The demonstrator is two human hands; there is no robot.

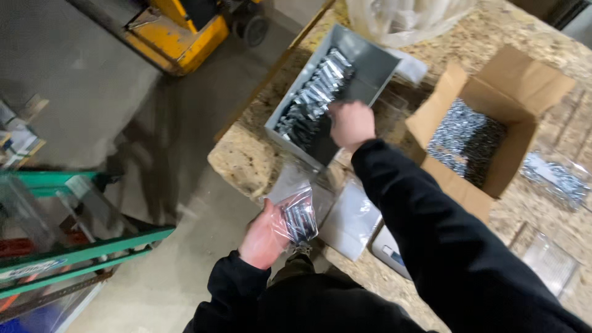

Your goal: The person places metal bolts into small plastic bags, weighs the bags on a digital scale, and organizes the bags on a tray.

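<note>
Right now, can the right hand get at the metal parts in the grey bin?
Probably yes. The right hand is already inside the open-topped grey bin, beside the metal parts, with nothing covering them. The left hand holds a clear bag of parts well clear.

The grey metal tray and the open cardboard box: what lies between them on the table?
In the head view, only the right hand and bare table show between grey tray and cardboard box.

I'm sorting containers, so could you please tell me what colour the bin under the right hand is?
Grey; the bin shows best in the head view.
</note>
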